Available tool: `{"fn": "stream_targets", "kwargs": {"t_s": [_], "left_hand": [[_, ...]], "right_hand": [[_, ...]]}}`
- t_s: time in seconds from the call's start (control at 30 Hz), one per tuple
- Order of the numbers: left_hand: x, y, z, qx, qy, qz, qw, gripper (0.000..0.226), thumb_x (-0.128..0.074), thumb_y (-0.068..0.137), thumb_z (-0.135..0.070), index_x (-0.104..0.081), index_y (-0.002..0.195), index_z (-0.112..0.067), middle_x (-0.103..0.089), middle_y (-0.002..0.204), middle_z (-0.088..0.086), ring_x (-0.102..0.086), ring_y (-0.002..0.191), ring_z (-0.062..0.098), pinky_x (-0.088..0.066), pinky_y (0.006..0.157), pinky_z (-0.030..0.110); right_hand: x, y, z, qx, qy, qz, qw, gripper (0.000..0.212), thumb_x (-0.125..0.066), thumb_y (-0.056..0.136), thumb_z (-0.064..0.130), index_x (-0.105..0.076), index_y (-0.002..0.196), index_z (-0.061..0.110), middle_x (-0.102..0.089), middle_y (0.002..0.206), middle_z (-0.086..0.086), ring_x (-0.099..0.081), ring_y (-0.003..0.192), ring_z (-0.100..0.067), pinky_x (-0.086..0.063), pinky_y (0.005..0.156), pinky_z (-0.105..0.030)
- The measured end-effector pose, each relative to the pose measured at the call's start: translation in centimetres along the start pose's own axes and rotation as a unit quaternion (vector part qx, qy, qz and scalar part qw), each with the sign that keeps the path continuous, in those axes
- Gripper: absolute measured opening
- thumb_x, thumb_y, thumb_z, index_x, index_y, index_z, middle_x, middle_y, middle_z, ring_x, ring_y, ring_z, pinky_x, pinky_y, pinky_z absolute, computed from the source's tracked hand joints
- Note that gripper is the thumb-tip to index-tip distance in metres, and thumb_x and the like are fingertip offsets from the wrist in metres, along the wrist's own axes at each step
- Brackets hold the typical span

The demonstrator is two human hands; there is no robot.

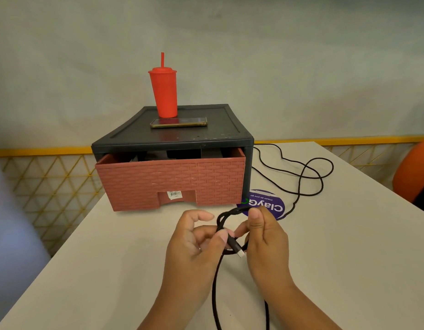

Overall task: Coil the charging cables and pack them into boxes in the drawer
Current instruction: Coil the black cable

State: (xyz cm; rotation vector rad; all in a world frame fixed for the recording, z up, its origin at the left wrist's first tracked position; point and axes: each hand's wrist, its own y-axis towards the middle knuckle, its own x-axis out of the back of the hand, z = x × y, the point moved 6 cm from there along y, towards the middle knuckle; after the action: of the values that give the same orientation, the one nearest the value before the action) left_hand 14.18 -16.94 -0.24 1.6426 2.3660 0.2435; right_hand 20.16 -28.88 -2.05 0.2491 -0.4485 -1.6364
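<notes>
A black braided charging cable is looped into a small coil between my two hands, just in front of the drawer unit. My left hand pinches the cable near its silver plug. My right hand holds the coil's right side, thumb on top. The cable's tail hangs down towards me past the table edge. A second thin black cable lies loose on the table at the right. The brick-patterned red drawer is pulled slightly out of its black frame; dark boxes inside show dimly.
A red tumbler with a straw and a phone rest on top of the drawer unit. A purple round sticker lies on the white table. An orange chair stands at the right, beyond the table's edge.
</notes>
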Motion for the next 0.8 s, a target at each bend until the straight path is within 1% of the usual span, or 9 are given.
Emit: {"fn": "stream_targets", "kwargs": {"t_s": [0.1,0.17,0.27,0.37,0.43,0.53,0.63,0.73,0.8], "left_hand": [[-0.5,0.0,0.7,0.028,0.015,0.068,0.997,0.025,-0.058,0.083,-0.014,-0.055,0.104,-0.027,-0.069,0.07,0.001,-0.065,0.072,0.01,-0.051,0.08,0.022],[-0.9,-0.1,0.7,0.028,0.049,0.119,0.991,0.021,-0.052,0.075,-0.025,-0.066,0.09,-0.028,-0.068,0.073,-0.006,-0.062,0.077,0.006,-0.047,0.081,0.015],[-1.7,-0.3,1.1,0.058,0.047,0.184,0.98,0.014,-0.053,0.07,-0.028,-0.067,0.072,-0.028,-0.063,0.073,-0.01,-0.059,0.08,0.006,-0.043,0.09,0.025],[-1.4,0.0,1.3,0.075,0.036,0.185,0.979,0.016,-0.054,0.053,-0.036,-0.062,0.058,-0.023,-0.054,0.069,-0.01,-0.05,0.077,0.011,-0.038,0.085,0.032],[-0.9,0.3,1.7,0.103,0.018,0.164,0.981,0.014,-0.053,0.055,-0.03,-0.063,0.052,-0.022,-0.056,0.066,-0.01,-0.049,0.075,0.014,-0.037,0.081,0.031],[-0.4,0.3,1.8,0.149,-0.06,0.141,0.977,0.021,-0.055,0.06,-0.032,-0.067,0.054,-0.016,-0.062,0.063,-0.005,-0.053,0.07,0.014,-0.041,0.074,0.03],[-0.5,-0.3,2.2,0.236,-0.142,0.164,0.947,0.031,-0.053,0.068,-0.033,-0.063,0.056,-0.006,-0.058,0.059,0.009,-0.054,0.055,0.017,-0.044,0.06,0.027],[-0.7,-0.8,2.5,0.292,-0.242,0.222,0.898,0.033,-0.065,0.077,-0.031,-0.057,0.053,-0.009,-0.044,0.044,0.004,-0.043,0.036,0.013,-0.038,0.041,0.021],[-0.9,-0.5,2.4,0.291,-0.348,0.27,0.849,0.025,-0.069,0.08,-0.028,-0.062,0.067,-0.008,-0.039,0.04,-0.002,-0.038,0.034,0.009,-0.034,0.04,0.019]], "right_hand": [[0.3,0.3,0.0,-0.015,0.009,0.0,1.0,0.036,-0.031,0.082,0.05,-0.047,0.063,0.024,-0.061,0.058,0.005,-0.048,0.049,-0.003,-0.038,0.051,-0.016],[0.6,0.6,0.1,-0.02,0.019,-0.003,1.0,0.041,-0.031,0.081,0.05,-0.048,0.063,0.018,-0.056,0.052,0.008,-0.046,0.048,-0.002,-0.038,0.049,-0.015],[0.9,0.9,0.5,-0.025,0.039,-0.003,0.999,0.048,-0.034,0.077,0.051,-0.046,0.063,0.007,-0.045,0.048,0.005,-0.04,0.044,-0.003,-0.033,0.044,-0.012],[0.5,0.6,0.9,-0.013,0.044,0.013,0.999,0.043,-0.037,0.079,0.05,-0.044,0.062,0.011,-0.041,0.049,0.011,-0.035,0.046,-0.003,-0.031,0.044,-0.013],[0.2,0.5,1.2,0.016,0.017,0.04,0.999,0.036,-0.038,0.083,0.048,-0.042,0.059,0.021,-0.044,0.049,0.014,-0.037,0.048,-0.003,-0.032,0.047,-0.013],[-0.4,0.5,1.5,0.076,-0.055,0.103,0.99,0.039,-0.044,0.09,0.052,-0.041,0.058,0.028,-0.045,0.051,0.014,-0.039,0.049,-0.004,-0.031,0.047,-0.015],[-1.7,-0.3,1.2,0.084,-0.05,0.192,0.977,0.043,-0.044,0.082,0.059,-0.047,0.059,0.023,-0.052,0.05,0.014,-0.048,0.049,-0.003,-0.035,0.05,-0.012],[-2.7,-1.2,1.6,0.076,0.021,0.252,0.964,0.036,-0.044,0.088,0.057,-0.057,0.064,0.035,-0.058,0.054,0.017,-0.052,0.05,-0.002,-0.042,0.054,-0.018],[-2.6,-1.1,1.6,0.077,0.044,0.25,0.964,0.032,-0.041,0.089,0.053,-0.061,0.068,0.039,-0.054,0.054,0.019,-0.044,0.051,-0.001,-0.035,0.053,-0.014]]}}
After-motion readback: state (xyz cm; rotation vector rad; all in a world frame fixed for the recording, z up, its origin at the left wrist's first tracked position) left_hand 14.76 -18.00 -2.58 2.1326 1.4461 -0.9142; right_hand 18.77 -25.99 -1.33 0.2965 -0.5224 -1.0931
